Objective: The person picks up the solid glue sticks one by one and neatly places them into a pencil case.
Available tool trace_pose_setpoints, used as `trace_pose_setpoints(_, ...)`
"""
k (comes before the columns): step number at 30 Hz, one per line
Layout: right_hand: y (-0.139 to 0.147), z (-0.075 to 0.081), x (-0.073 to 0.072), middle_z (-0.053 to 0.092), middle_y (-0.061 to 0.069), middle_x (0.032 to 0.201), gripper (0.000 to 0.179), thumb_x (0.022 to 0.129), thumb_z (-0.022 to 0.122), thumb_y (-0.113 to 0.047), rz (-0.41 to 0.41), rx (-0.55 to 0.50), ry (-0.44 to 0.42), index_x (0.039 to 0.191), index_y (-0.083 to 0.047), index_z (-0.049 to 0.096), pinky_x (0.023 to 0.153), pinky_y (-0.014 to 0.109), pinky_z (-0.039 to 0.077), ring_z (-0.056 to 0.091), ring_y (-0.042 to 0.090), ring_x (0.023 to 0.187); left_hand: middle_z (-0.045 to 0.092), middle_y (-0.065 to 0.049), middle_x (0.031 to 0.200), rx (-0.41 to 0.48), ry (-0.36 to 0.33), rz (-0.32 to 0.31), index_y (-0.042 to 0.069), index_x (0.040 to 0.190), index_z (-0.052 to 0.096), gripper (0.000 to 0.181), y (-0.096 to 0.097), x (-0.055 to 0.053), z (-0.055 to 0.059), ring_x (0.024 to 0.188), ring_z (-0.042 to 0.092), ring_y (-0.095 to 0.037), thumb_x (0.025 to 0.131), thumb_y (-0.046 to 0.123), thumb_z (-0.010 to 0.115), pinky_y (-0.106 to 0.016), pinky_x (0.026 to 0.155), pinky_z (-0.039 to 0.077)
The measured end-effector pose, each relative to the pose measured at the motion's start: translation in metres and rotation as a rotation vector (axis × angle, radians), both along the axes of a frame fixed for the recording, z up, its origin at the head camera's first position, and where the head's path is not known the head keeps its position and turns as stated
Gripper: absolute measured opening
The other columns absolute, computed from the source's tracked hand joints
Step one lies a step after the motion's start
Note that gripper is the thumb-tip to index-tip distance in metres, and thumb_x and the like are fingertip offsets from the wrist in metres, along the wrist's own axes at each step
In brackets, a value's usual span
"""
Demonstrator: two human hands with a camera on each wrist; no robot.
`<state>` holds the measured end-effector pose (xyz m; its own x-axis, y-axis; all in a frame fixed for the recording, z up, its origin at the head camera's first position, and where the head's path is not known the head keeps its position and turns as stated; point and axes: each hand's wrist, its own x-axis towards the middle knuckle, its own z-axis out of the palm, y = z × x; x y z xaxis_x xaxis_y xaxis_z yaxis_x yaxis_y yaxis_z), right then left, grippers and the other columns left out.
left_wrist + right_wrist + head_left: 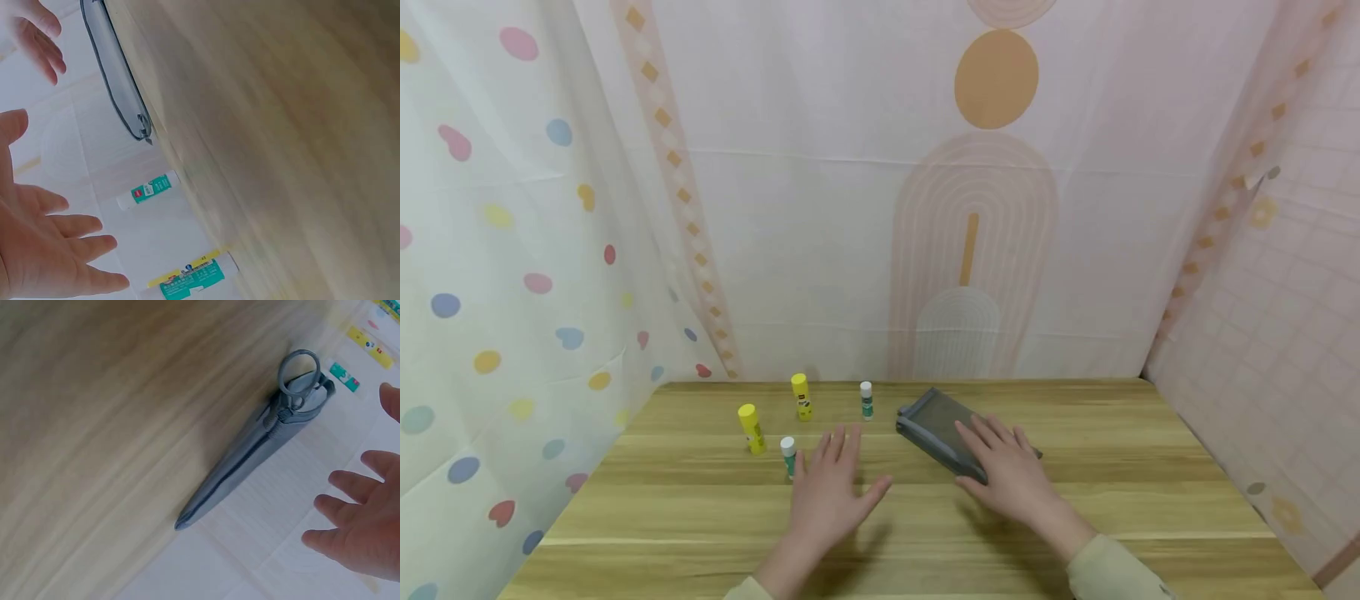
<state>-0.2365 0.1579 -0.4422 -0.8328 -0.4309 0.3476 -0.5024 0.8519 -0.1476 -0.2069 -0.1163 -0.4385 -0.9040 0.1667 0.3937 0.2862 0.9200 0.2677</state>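
Observation:
A grey zippered pencil pouch (942, 425) lies on the wooden table, with a ring (299, 372) on its zipper end. My right hand (1009, 475) hovers over the pouch's near right part, fingers spread and holding nothing; the right wrist view shows a gap between them. My left hand (831, 496) is held above the table with its fingers apart, nothing in it. Beside its little finger stands a green glue stick with a white cap (788, 454), partly hidden. A second green glue stick (867, 402) stands farther back, between the hands.
Two yellow glue sticks stand upright to the left: one nearer (751, 429), one farther back (802, 397). The wooden table (1112, 442) ends at a patterned curtain (820, 250) behind. More curtains hang along the left and right sides.

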Motion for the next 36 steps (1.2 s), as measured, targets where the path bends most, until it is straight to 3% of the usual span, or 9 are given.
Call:
trace_pose_setpoints(9, -0.002, -0.007, -0.009, 0.054, 0.018, 0.140, 0.069, 0.086, 0.076, -0.040, 0.006, 0.008, 0.060, 0.143, -0.010, 0.052, 0.109, 0.066, 0.030, 0.044, 0.041, 0.133, 0.057, -0.021, 0.135, 0.089, 0.110, -0.004, 0.000, 0.139, 0.053, 0.076, -0.004, 0.001, -0.002, 0.122, 0.054, -0.042, 0.083, 0.048, 0.075, -0.073, 0.102, 0.032)
trace_pose_setpoints(17, -0.003, -0.010, -0.015, 0.060, 0.018, 0.132, 0.066, 0.083, 0.080, -0.035, 0.022, -0.001, 0.116, 0.138, -0.007, 0.057, 0.104, 0.063, 0.038, 0.051, 0.041, 0.126, 0.063, -0.022, 0.125, 0.184, 0.128, 0.003, -0.002, 0.135, 0.055, 0.070, -0.010, 0.003, 0.002, 0.113, 0.060, -0.039, 0.083, 0.038, 0.079, -0.063, 0.100, 0.042)
trace_pose_setpoints(23, -0.004, -0.013, -0.021, 0.062, 0.018, 0.130, 0.064, 0.084, 0.080, -0.036, 0.032, 0.017, 0.124, 0.137, -0.007, 0.058, 0.104, 0.056, 0.041, 0.053, 0.039, 0.123, 0.063, -0.022, 0.126, 0.246, 0.081, 0.037, -0.003, 0.136, 0.055, 0.066, -0.015, 0.005, 0.005, 0.114, 0.060, -0.040, 0.087, 0.037, 0.075, -0.058, 0.097, 0.047)
trace_pose_setpoints(36, -0.007, -0.016, -0.028, 0.061, 0.016, 0.132, 0.061, 0.085, 0.079, -0.035, 0.053, 0.061, 0.101, 0.136, -0.006, 0.059, 0.104, 0.056, 0.042, 0.053, 0.037, 0.125, 0.062, -0.016, 0.130, 0.509, -0.041, 0.106, 0.002, 0.138, 0.054, 0.059, -0.035, 0.009, 0.015, 0.113, 0.061, -0.032, 0.092, 0.034, 0.072, -0.054, 0.089, 0.052)
